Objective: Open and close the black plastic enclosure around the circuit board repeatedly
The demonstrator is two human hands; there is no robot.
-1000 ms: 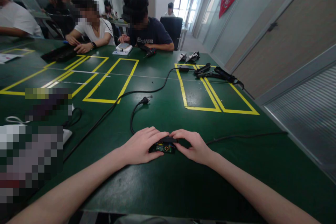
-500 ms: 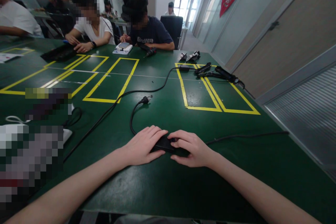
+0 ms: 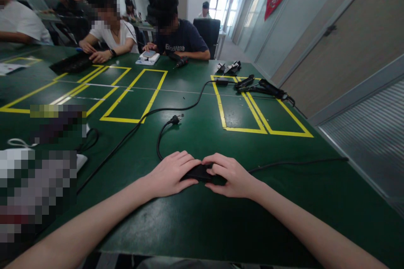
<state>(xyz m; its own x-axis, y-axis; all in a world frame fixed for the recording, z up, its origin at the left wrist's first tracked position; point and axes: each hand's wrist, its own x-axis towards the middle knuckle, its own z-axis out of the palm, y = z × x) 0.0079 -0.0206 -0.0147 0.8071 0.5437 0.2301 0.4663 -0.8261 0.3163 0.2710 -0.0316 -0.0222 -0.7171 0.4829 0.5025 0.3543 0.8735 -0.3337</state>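
Observation:
A black power adapter (image 3: 198, 172) lies on the green table in front of me, partly covered by my hands. My left hand (image 3: 173, 173) is closed round its left part, thumb along the near side. At the other end my right hand (image 3: 232, 176) grips the adapter with bent fingers; the fingertips partly hide that end. A black cord with a plug (image 3: 174, 119) curves out from behind my left hand, the prongs pointing right. From beyond my right hand another black cable (image 3: 296, 163) runs to the table's right edge.
Yellow tape rectangles (image 3: 243, 130) mark the green table (image 3: 151, 231). Farther right lie black tools with a cord (image 3: 265, 88) and small black-and-white parts (image 3: 232, 67). A long cable (image 3: 126, 134) crosses the left side. Across the table, people sit near a drill (image 3: 181, 62) and a black tray (image 3: 70, 64).
My right fingers have curled slightly more over the end of the adapter, and the hand has risen a little in view. My left hand and the plug have barely moved.

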